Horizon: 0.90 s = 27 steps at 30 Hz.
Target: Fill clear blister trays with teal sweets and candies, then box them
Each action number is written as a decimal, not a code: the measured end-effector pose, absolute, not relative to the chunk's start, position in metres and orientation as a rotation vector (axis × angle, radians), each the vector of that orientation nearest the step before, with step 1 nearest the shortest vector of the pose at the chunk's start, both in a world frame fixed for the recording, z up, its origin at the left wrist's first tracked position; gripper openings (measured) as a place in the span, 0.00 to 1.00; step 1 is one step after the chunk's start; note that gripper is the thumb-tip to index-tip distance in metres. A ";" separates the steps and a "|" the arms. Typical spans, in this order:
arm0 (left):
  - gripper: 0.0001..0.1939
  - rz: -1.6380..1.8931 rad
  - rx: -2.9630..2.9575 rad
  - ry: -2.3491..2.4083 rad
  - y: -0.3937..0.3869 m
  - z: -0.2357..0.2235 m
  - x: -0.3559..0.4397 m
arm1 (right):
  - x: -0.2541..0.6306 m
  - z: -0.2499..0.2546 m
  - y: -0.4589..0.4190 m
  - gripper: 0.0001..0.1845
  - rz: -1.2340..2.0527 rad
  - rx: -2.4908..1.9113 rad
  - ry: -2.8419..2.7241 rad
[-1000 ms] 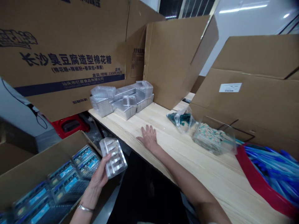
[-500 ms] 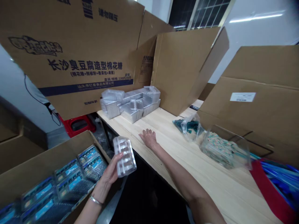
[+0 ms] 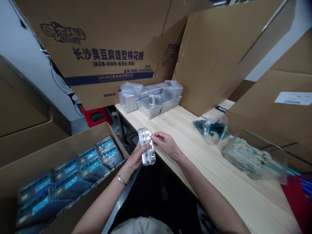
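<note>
My left hand (image 3: 135, 157) grips a clear plastic blister tray (image 3: 149, 157) with a row of moulded hollows, thumb across its face. The tray is tilted above the table's near edge. My right hand (image 3: 168, 145) is at the tray's upper right side, thumb and fingers pinched together. Whatever may lie between those fingertips is too small to make out. Farther back on the wooden table (image 3: 200, 162) are stacks of similar clear plastic trays (image 3: 151, 110), with a few loose ones on top.
On the left stands an open carton (image 3: 97, 182) full of blue-labelled packs (image 3: 89, 164). A clear bin of small sachets (image 3: 251, 157) and a bag of dark green pieces (image 3: 212, 128) sit on the right. Tall cardboard (image 3: 112, 32) walls the back; a red stool (image 3: 97, 116) stands behind.
My right hand has lifted off the tabletop and come to the tray, its fingers now pinched. My left hand has raised and turned the tray. The view has swung left and down.
</note>
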<state>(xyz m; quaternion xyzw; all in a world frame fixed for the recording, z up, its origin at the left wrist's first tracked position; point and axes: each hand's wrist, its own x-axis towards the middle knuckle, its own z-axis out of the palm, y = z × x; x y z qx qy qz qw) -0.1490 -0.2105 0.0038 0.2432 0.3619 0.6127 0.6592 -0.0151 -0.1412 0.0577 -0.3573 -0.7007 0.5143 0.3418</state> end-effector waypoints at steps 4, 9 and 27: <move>0.33 1.448 0.732 0.812 -0.208 0.007 -0.132 | -0.010 0.063 -0.160 0.12 1.530 -0.903 -1.636; 0.40 1.441 0.827 0.839 -0.207 0.001 -0.124 | 0.000 0.058 -0.156 0.13 1.599 -0.894 -1.540; 0.45 1.301 0.873 0.898 -0.208 -0.014 -0.111 | 0.023 0.050 -0.161 0.13 1.638 -0.903 -1.415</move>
